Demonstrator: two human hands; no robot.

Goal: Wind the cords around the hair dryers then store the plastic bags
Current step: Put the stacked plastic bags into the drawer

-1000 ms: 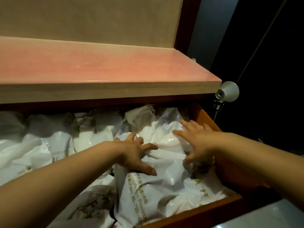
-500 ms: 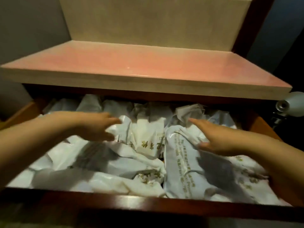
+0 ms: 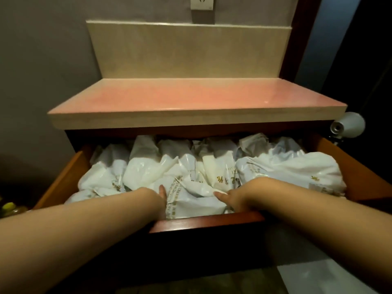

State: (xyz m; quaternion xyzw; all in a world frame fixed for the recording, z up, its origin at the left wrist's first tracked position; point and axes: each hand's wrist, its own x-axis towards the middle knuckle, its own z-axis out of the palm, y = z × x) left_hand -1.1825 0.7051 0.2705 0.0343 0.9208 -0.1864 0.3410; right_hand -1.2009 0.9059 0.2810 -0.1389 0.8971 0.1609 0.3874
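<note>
I press both hands into the plastic bags [image 3: 212, 177] just behind the drawer [image 3: 207, 222] front; left hand [image 3: 160, 198] and right hand [image 3: 230, 199] equally near, fingers buried, can't tell spread.

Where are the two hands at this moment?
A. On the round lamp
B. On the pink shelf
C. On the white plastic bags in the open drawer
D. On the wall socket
C: the left hand and right hand both press into the plastic bags inside the drawer.
</note>
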